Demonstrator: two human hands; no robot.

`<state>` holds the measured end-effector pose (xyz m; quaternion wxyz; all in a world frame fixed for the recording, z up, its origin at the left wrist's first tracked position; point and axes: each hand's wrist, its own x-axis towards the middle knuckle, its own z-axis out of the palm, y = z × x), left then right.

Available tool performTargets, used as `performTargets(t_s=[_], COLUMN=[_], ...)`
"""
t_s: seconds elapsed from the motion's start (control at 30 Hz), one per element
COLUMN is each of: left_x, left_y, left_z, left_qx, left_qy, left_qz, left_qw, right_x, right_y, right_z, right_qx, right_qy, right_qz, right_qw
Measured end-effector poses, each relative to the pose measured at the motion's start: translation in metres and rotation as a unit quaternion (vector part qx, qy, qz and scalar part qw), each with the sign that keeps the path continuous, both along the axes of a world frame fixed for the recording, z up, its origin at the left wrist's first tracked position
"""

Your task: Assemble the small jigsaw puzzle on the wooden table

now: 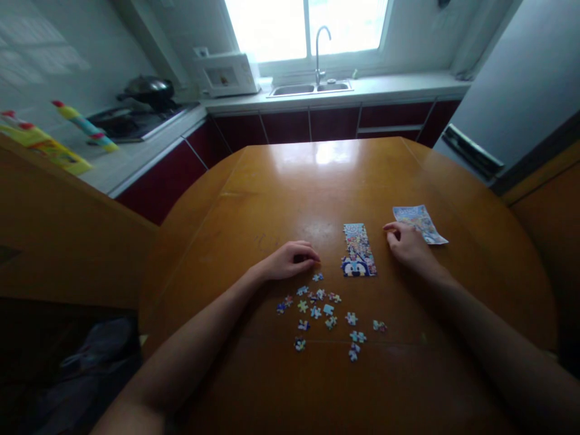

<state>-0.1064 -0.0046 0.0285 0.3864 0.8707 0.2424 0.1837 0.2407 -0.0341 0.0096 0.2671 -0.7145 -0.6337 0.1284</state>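
Observation:
On the wooden table [281, 199], my left hand [290, 260] rests with curved fingers, a gap showing between thumb and fingers and nothing seen in it. Just below its fingertips lies a loose jigsaw piece [318, 277]. A partly joined jigsaw puzzle [359, 248], a tall strip with a blue cartoon dog face at its near end, lies between my hands. To its right is my right hand [408, 244], loosely bent, thumb apart from the fingers, holding nothing visible. It partly covers a creased picture sheet [423, 223]. Several loose jigsaw pieces [316, 312] are scattered nearer to me.
Beyond the table are a counter with a sink [294, 89], a tap [318, 57] and a white microwave [229, 75]. A wok [149, 89] stands on the stove at left, near cleaning bottles [86, 125]. A fridge [521, 78] is at right.

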Motion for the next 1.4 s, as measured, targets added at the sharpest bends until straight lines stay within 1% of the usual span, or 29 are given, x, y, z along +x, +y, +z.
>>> performTargets(t_s=[0.1, 0.27, 0.37, 0.47, 0.57, 0.67, 0.87, 0.97, 1.03, 1.07, 1.1, 1.17, 1.2, 1.23, 1.3, 1.4], left_x=[-0.001, -0.002, -0.002, -0.001, 0.000, 0.000, -0.001, -0.004, -0.002, 0.000, 0.004, 0.017, 0.025, 0.034, 0.050, 0.068], left_y=[0.000, -0.006, -0.010, -0.012, -0.011, -0.012, -0.015, -0.013, -0.010, -0.009, -0.008, -0.004, -0.002, 0.000, 0.004, 0.009], left_z=[0.005, 0.022, 0.026, 0.025, 0.024, 0.025, 0.028, 0.032, 0.035, 0.035, 0.035, 0.031, 0.029, 0.025, 0.017, 0.005], left_qx=[-0.003, 0.008, 0.020, 0.034, 0.031, 0.017, -0.003, -0.045, -0.078, -0.087, -0.091, -0.085, -0.080, -0.074, -0.066, -0.059], left_qy=[0.008, 0.076, 0.103, 0.120, 0.111, 0.097, 0.102, 0.083, 0.052, 0.034, 0.017, -0.004, -0.005, -0.002, -0.004, -0.016], left_qz=[-0.012, -0.112, -0.137, -0.141, -0.139, -0.131, -0.133, -0.135, -0.115, -0.095, -0.063, 0.020, 0.068, 0.099, 0.119, 0.124], left_qw=[1.000, 0.991, 0.985, 0.982, 0.984, 0.986, 0.986, 0.986, 0.989, 0.991, 0.994, 0.996, 0.995, 0.992, 0.991, 0.990], right_x=[-0.003, -0.003, -0.002, -0.002, -0.002, -0.002, -0.004, -0.004, -0.005, -0.006, -0.007, -0.009, -0.010, -0.010, -0.012, -0.012], right_y=[0.000, 0.001, 0.001, 0.001, 0.002, 0.002, 0.003, 0.002, 0.002, 0.002, 0.001, 0.001, 0.000, 0.000, -0.001, -0.001], right_z=[0.000, 0.001, 0.001, 0.001, 0.001, 0.002, 0.003, 0.002, 0.001, 0.001, 0.002, 0.003, 0.003, 0.004, 0.005, 0.006], right_qx=[-0.007, -0.007, -0.011, -0.014, -0.018, -0.023, -0.032, -0.033, -0.037, -0.038, -0.041, -0.045, -0.048, -0.049, -0.051, -0.051], right_qy=[-0.008, 0.001, 0.006, 0.009, 0.010, 0.012, 0.004, 0.004, 0.001, -0.002, -0.006, -0.012, -0.014, -0.014, -0.015, -0.016], right_qz=[-0.008, -0.015, -0.010, -0.011, -0.009, -0.010, -0.019, -0.020, -0.019, -0.019, -0.019, -0.020, -0.020, -0.021, -0.022, -0.023], right_qw=[1.000, 1.000, 1.000, 1.000, 1.000, 1.000, 0.999, 0.999, 0.999, 0.999, 0.999, 0.999, 0.999, 0.998, 0.998, 0.998])
